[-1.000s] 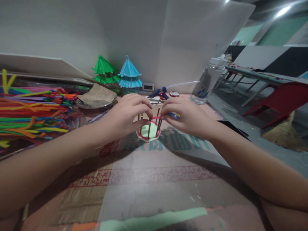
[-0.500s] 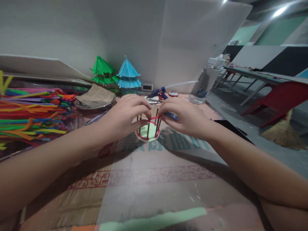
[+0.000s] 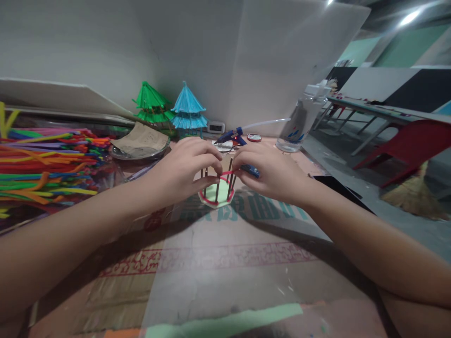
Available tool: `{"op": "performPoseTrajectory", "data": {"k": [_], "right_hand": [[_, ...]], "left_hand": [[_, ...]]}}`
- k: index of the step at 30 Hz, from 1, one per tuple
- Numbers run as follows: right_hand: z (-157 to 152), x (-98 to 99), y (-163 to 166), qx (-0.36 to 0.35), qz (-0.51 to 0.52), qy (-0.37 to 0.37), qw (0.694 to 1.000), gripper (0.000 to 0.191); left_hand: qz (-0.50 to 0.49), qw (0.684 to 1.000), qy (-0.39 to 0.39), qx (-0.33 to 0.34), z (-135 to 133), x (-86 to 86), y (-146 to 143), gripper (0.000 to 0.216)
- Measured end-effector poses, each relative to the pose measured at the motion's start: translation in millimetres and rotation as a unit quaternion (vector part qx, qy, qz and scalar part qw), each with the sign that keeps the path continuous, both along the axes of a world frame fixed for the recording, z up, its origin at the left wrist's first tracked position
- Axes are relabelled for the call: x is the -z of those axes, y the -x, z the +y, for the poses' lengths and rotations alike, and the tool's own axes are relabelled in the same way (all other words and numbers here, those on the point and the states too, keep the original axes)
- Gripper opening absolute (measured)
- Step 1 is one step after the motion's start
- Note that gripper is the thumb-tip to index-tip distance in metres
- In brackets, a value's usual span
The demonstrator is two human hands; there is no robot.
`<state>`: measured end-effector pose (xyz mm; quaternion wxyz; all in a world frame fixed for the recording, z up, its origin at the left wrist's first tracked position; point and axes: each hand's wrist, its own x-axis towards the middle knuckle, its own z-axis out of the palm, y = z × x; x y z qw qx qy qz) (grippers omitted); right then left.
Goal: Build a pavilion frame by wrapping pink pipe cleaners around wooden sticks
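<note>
In the middle of the table stands a small model base [image 3: 222,191], pale green with a red edging and several thin brown posts rising from it. A short red pipe cleaner [image 3: 227,173] runs between my hands at the upper part of the posts. My left hand [image 3: 186,164] is closed at its left end, thumb and fingertips around a front post. At the other end my right hand [image 3: 269,169] pinches the strip beside the right-hand posts. A blue tool [image 3: 251,171] shows partly behind my right fingers. The fingertips hide some of the posts.
Bundles of coloured pipe cleaners [image 3: 45,164] lie at the left, near a metal plate [image 3: 141,154] with cardboard on it. Behind stand a green [image 3: 151,103] and a blue pagoda model [image 3: 189,108], a blue glue gun [image 3: 230,136] and a clear pump bottle [image 3: 299,119].
Almost nothing differs. Both hands keep their hold on the red pipe cleaner at the posts, with only a very slight shift of the fingers.
</note>
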<state>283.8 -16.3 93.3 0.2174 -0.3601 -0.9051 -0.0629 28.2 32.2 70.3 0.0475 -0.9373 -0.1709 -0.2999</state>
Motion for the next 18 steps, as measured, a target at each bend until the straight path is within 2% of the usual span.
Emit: {"op": "performPoseTrajectory", "data": {"k": [9,18], "right_hand": [[0,-0.4,0,-0.009,-0.008,-0.013,1.000,0.012],[2,0.4,0,-0.016,-0.017,-0.016,1.000,0.015]], "left_hand": [[0.005,1.000,0.008,0.001,-1,-9.8,7,0.016],[-0.006,1.000,0.004,-0.007,-2,2.6,-2,0.011]]}}
